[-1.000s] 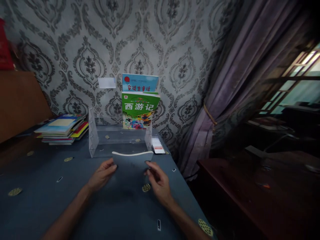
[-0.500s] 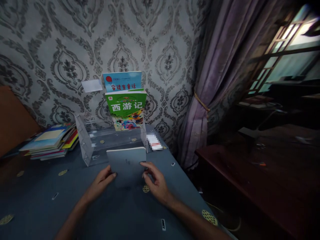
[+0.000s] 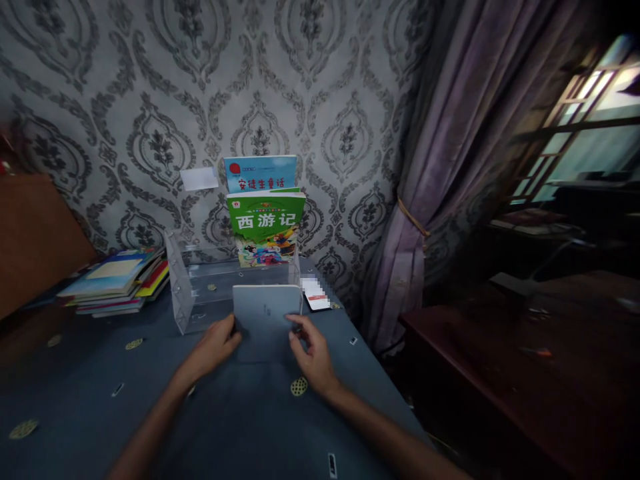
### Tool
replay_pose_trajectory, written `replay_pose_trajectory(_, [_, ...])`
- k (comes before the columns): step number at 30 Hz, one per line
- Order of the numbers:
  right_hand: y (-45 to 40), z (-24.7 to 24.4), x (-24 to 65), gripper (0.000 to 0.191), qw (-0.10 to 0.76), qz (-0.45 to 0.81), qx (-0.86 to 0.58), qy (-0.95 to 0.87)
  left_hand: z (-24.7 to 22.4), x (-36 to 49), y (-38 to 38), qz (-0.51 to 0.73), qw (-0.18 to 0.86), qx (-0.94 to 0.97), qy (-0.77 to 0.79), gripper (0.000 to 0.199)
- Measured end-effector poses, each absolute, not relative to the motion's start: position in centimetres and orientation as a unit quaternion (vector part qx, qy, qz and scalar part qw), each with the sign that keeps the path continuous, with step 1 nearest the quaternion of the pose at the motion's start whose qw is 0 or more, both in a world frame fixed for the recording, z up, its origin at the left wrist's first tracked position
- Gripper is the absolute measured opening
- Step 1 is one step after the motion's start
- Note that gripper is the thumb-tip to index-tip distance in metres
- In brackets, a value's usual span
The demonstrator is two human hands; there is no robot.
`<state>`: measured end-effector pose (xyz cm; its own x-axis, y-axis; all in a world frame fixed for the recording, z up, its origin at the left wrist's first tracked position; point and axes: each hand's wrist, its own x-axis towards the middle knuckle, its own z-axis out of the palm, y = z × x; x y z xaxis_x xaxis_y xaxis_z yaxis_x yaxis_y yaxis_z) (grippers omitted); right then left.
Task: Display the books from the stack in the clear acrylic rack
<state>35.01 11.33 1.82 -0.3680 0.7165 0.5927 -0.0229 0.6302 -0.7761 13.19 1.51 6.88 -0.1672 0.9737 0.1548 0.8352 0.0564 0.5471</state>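
- A pale grey-blue book point(image 3: 265, 327) is held upright at the centre of the frame, its broad face turned to the camera.
- Its left edge is grasped by the left hand point(image 3: 217, 343).
- Its right side is touched by the right hand point(image 3: 314, 353), the index fingertip laid on the face; whether it is firmly clasped cannot be told.
- Just beyond, a clear stepped rack point(image 3: 179, 287) is set on the dark blue surface point(image 3: 240, 427).
- In the rack's right half, a green book point(image 3: 265, 223) is stood upright, with a blue book point(image 3: 263, 172) partly covered behind it.
- Just right of the rack, a white card-like item point(image 3: 316, 297) is partly blurred.
- At middle left, books are piled in a stack point(image 3: 113, 280) near a brown box-like object point(image 3: 43, 233).
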Motion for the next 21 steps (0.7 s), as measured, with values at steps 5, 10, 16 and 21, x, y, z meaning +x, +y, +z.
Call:
replay_pose_trajectory(5, [12.3, 2.1, 33.7, 0.03, 0.514, 0.354, -0.233, -0.746, 6.3, 12.6, 2.7, 0.26, 0.103, 0.602, 0.748, 0.009])
replay_pose_trajectory(10, [13.8, 3.1, 32.6, 0.03, 0.524, 0.347, -0.216, -0.747, 6.7, 12.0, 3.7, 0.292, 0.073, 0.591, 0.748, 0.015])
replay_pose_trajectory(16, [17.2, 7.0, 31.3, 0.032, 0.539, 0.297, -0.198, -0.763, 9.8, 11.0, 6.7, 0.352, 0.025, 0.598, 0.72, 0.023])
replay_pose_trajectory(21, [19.9, 11.0, 29.9, 0.033, 0.562, 0.241, -0.171, -0.772, 13.6, 10.3, 9.4, 0.339, -0.041, 0.599, 0.724, 0.027])
